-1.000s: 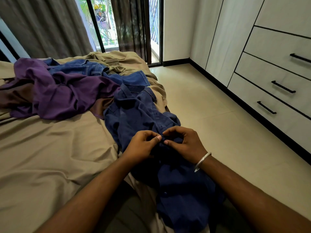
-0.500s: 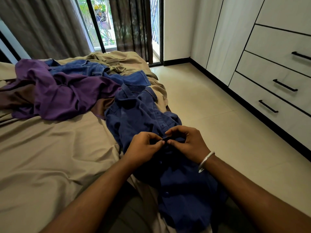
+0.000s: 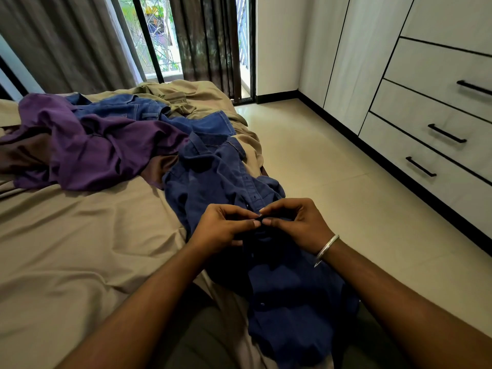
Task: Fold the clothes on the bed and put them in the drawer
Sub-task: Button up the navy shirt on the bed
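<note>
Blue shirt (image 3: pixel 279 288) placket pinched by curled fingers of left hand (image 3: pixel 223 227) and right hand (image 3: pixel 295 222).

Your two hands have barely shifted over the last second. Your left hand (image 3: pixel 223 227) and right hand (image 3: pixel 295 222) have drawn a little closer along the button placket of the dark blue cotton shirt (image 3: pixel 218 182), so the fingertips (image 3: pixel 257 222) now touch where a small gap showed before. Your right thumb, earlier tucked low, now lies flat just under your index finger. The fold of shirt cloth between your grips has bunched slightly tighter. Your head has tipped a touch, so the whole scene sits marginally lower and to the right.
</note>
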A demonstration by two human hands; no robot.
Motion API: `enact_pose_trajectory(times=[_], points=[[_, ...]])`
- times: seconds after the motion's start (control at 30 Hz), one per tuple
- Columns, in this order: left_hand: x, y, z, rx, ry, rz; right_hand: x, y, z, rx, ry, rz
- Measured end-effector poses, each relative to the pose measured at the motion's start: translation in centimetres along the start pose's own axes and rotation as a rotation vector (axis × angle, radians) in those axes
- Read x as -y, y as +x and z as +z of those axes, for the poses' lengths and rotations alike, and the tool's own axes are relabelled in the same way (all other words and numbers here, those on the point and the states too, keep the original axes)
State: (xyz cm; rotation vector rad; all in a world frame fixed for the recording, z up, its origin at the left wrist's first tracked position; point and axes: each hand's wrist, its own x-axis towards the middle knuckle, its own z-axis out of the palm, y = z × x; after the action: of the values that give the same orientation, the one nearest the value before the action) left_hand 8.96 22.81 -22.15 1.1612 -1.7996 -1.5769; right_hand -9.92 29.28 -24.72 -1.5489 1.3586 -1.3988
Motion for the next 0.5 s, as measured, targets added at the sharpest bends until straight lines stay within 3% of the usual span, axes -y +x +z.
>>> enact_pose_trajectory(times=[0.13, 0.3, 0.5], points=[[0.13, -0.01, -0.05, 0.012, 0.007, -0.014, -0.29, -0.25, 0.38, -0.051, 0.048, 0.022], [0.44, -0.13, 0.27, 0.034, 0.145, 0.051, -0.63, -0.51, 0.27, 0.009, -0.179, -0.019], [0.04, -0.01, 0.53, 0.079, -0.044, -0.090, -0.59, -0.54, -0.25, 0.074, -0.217, -0.065]])
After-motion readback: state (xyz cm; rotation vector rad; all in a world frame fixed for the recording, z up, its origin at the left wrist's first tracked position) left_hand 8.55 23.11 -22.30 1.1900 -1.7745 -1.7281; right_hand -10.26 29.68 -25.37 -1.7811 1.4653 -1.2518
